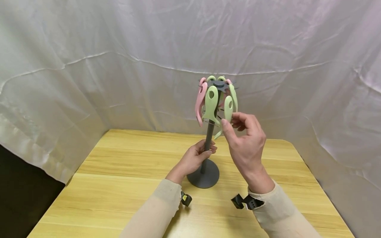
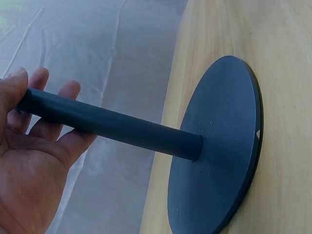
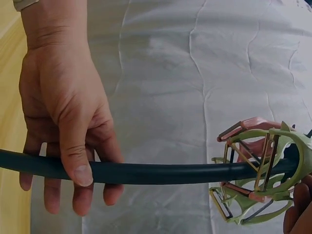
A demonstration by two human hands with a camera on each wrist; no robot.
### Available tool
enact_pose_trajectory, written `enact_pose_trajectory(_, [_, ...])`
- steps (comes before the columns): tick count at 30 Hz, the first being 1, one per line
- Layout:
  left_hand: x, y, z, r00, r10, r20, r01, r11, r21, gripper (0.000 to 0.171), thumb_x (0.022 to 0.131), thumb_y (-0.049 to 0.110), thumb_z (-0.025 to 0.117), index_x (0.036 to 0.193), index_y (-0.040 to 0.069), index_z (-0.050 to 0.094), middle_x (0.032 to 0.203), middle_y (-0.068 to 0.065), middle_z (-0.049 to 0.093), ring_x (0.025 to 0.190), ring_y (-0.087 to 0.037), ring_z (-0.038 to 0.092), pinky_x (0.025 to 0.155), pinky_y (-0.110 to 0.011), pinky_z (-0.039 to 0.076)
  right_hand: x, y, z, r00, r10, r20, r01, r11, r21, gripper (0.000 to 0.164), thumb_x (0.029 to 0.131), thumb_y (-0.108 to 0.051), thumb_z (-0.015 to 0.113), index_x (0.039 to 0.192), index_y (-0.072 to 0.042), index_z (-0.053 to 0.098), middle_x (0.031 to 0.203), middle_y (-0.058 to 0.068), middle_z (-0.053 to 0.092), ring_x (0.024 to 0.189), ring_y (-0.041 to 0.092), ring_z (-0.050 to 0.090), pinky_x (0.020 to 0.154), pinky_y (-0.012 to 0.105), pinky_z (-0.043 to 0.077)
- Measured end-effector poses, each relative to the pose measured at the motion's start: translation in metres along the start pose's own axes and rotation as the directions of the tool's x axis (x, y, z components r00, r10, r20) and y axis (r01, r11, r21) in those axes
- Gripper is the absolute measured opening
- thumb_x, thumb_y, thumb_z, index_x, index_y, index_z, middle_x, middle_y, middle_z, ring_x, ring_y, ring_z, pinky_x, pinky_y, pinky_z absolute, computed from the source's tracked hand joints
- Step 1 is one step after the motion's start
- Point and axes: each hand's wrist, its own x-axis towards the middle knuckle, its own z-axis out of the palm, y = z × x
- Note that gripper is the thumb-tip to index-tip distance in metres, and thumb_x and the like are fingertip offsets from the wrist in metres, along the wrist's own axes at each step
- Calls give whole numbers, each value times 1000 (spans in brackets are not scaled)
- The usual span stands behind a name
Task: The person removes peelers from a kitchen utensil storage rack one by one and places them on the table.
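Just beside the hooked top (image 1: 219,84) of a dark stand (image 1: 210,129), a light-green peeler (image 1: 228,108) is leaning, its holed end uppermost and sitting lower than its neighbours'. The right hand (image 1: 246,142) is pinching it, fingers and thumb only narrowly apart. Other green peelers (image 1: 210,104) and pink peelers (image 1: 200,102) are hanging around the top. Farther down, the left hand (image 1: 194,158) is loosely holding the pole (image 2: 117,125), thumb in front and fingers behind. At the bottom, the round base (image 1: 205,180) is resting on the wooden tabletop (image 1: 104,198), and pale curtains (image 1: 148,92) are hanging beyond.
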Motion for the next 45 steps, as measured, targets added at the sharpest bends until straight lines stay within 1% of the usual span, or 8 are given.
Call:
enact_pose_trajectory(4, [-1, 1, 0, 1000, -6, -4, 6, 1000, -2, 29, 109, 15, 59, 138, 17, 61, 138, -17, 68, 129, -24, 67, 112, -44, 52, -4, 4, -2, 999, -40, 5, 40, 999, 27, 24, 92, -14, 79, 107, 5, 74, 95, 17, 72, 83, 13, 59, 77, 21, 48])
enact_pose_trajectory(8, [-1, 2, 1, 1000, -12, -12, 12, 1000, 10, 30, 110, 16, 59, 139, 17, 61, 134, -8, 70, 129, -23, 68, 111, -44, 53, -8, 8, -3, 998, -68, 13, 67, 996, 59, 21, 91, -11, 80, 105, 4, 74, 94, 16, 72, 82, 14, 60, 77, 22, 49])
enact_pose_trajectory(12, [0, 2, 1, 1000, -11, -10, 11, 1000, 25, 30, 110, 17, 59, 140, 16, 61, 133, -6, 71, 129, -22, 67, 111, -45, 53, -13, 10, -4, 997, -76, 29, 74, 994, 76, 19, 90, -8, 81, 103, 4, 74, 94, 16, 73, 83, 14, 60, 77, 21, 49])
enact_pose_trajectory(22, [-1, 2, 1, 1000, -21, -3, 21, 1000, 7, 31, 110, 18, 58, 140, 16, 61, 140, -15, 68, 131, -24, 66, 114, -45, 51, -21, 15, -5, 997, -74, 37, 72, 996, 58, 20, 87, -6, 82, 104, 3, 74, 96, 16, 75, 87, 14, 63, 80, 23, 49])
enact_pose_trajectory(25, [0, 2, 0, 1000, -16, -6, 17, 1000, 20, 31, 110, 17, 58, 141, 13, 60, 138, -13, 69, 131, -23, 67, 113, -46, 51, -23, 16, -6, 998, -64, 27, 63, 997, 35, 22, 87, -4, 83, 105, 4, 74, 96, 17, 76, 90, 14, 65, 83, 23, 49])
enact_pose_trajectory(32, [0, 3, 1, 1000, -7, -10, 8, 1000, 27, 30, 110, 15, 58, 139, 15, 60, 132, -6, 71, 128, -21, 68, 111, -43, 53, -29, 19, -11, 1000, -4, 14, 4, 1000, 17, 26, 84, 1, 84, 108, 3, 73, 98, 17, 78, 93, 10, 69, 89, 20, 50])
enact_pose_trajectory(41, [-1, 3, 1, 1000, -2, -10, 2, 1000, 24, 29, 109, 14, 59, 138, 18, 61, 132, -6, 71, 128, -21, 68, 110, -43, 54, -37, 34, -23, 999, 50, 8, -50, 998, -38, 25, 86, -1, 84, 107, 4, 73, 96, 18, 78, 90, -2, 65, 85, 21, 46])
enact_pose_trajectory(45, [-1, 4, 1, 1000, 3, -4, -3, 1000, 24, 29, 110, 14, 58, 139, 18, 61, 135, -10, 70, 128, -22, 67, 110, -42, 54, -42, 43, -28, 998, 66, 6, -65, 995, -74, 24, 86, -2, 84, 107, 4, 73, 95, 18, 78, 88, 1, 64, 82, 21, 45])
